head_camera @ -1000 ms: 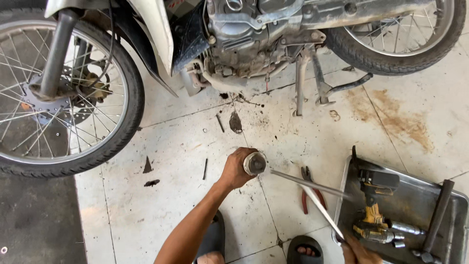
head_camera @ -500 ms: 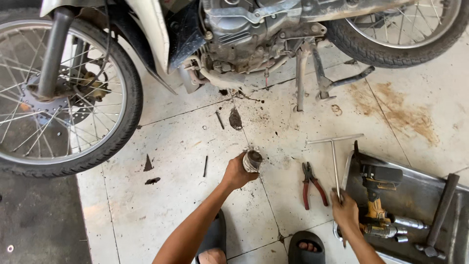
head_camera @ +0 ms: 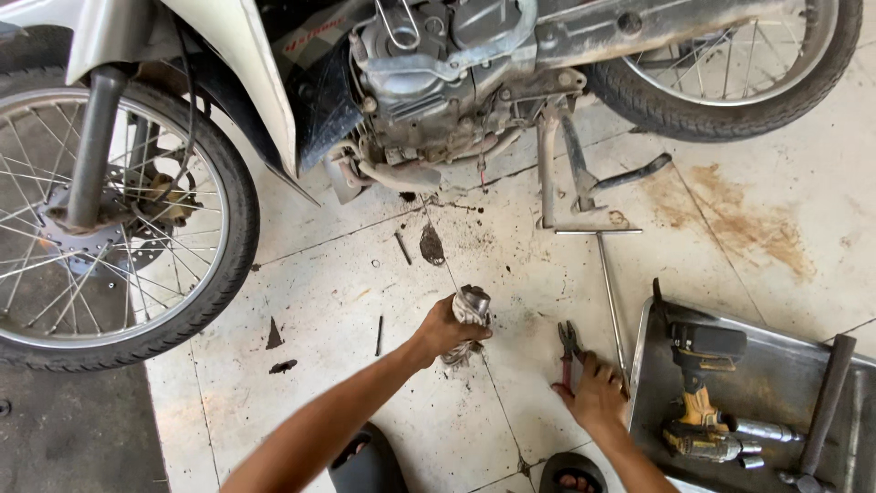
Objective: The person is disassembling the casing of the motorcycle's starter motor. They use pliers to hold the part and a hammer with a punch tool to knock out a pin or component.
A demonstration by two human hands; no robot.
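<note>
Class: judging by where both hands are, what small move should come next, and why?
Probably close the right hand around the pliers and lift them: its fingers already rest on the red handles on the floor, while the left hand holds the metal part upright.

Dull metal part, stained glossy tiles
</note>
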